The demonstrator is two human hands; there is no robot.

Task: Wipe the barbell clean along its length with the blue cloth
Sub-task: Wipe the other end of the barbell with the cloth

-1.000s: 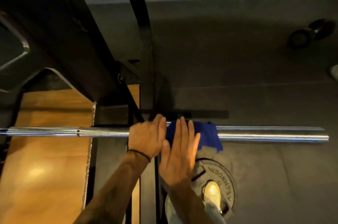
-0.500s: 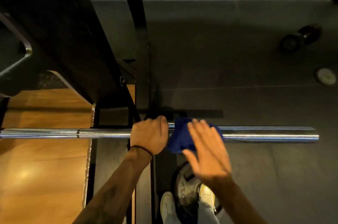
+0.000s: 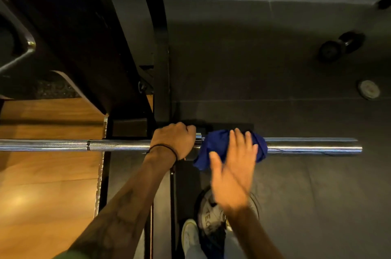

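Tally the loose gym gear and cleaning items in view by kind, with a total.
Barbell: 1
Blue cloth: 1
Dumbbell: 1
Weight plates: 2, one by the feet, one small on the floor
Total: 5

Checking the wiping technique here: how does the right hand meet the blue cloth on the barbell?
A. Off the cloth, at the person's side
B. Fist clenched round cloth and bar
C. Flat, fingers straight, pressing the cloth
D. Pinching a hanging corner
C: the right hand lies flat with straight fingers on the blue cloth draped over the barbell.
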